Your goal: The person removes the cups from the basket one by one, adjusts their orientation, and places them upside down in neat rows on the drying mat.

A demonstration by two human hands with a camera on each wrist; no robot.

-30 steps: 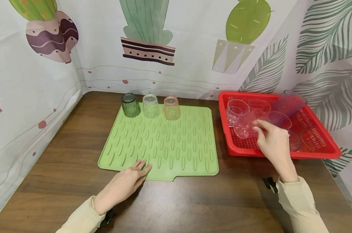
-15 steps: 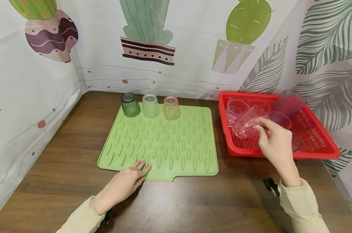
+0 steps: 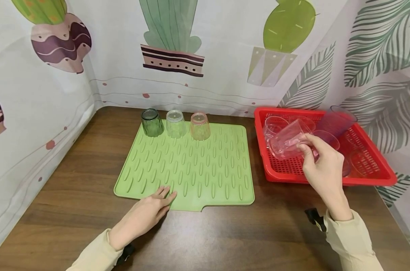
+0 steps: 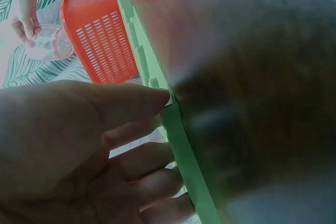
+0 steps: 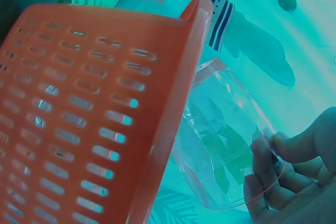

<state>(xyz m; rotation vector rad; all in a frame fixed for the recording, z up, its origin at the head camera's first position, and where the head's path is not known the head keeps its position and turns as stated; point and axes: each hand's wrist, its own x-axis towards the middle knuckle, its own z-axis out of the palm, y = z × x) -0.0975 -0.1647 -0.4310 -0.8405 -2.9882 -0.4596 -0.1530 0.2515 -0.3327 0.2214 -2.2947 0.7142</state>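
In the head view my right hand [image 3: 321, 165] pinches the rim of a clear, pink-tinted glass [image 3: 286, 143], held tilted over the left part of a red basket [image 3: 293, 177]. The right wrist view shows the thumb and fingers on the wall of this glass [image 5: 220, 124], close beside the basket's edge [image 5: 173, 108]. My left hand [image 3: 144, 216] rests its straight fingers on the front edge of a green drying mat [image 3: 191, 162]. Three upside-down glasses line the mat's back edge: a dark green glass [image 3: 152, 124], a clear glass [image 3: 176, 124] and a pinkish glass [image 3: 200, 128].
Several more glasses lie in the basket, among them a tall purple-blue tumbler [image 3: 337, 122] leaning past its back rim. Mat and basket stand side by side on a brown wooden table [image 3: 225, 237]. A printed cloth [image 3: 225, 45] hangs behind them.
My right hand has lifted the pinched glass slightly and tipped it further within the basket's outline. The left hand, the mat and its three glasses keep their places.
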